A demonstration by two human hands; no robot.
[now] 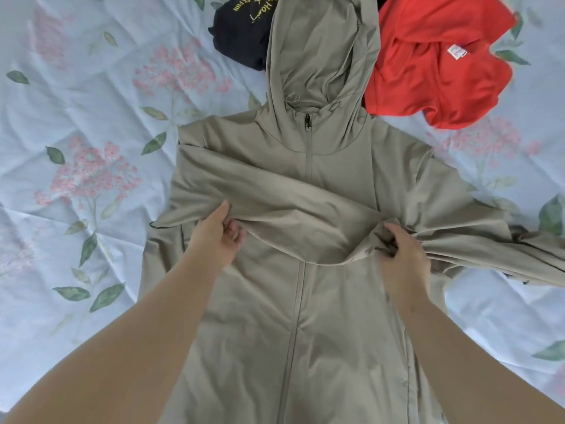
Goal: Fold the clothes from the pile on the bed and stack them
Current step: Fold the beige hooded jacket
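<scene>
Fingers [235, 233] of the left hand [218, 232] curl under the lower edge of the sleeve [275, 194] folded across the chest, thumb on top. The right hand [400, 255] pinches bunched cloth where that sleeve ends. The khaki jacket [305, 316] lies front up on the bed [76, 117], its zip running straight away from the person and the hood [318, 56] farthest. The 2nd sleeve [489, 234] stretches sideways just beyond the right hand, so I judge that hand is better placed to fold it in.

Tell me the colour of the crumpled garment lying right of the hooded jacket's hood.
Orange-red. The garment shows best in the head view.
</scene>
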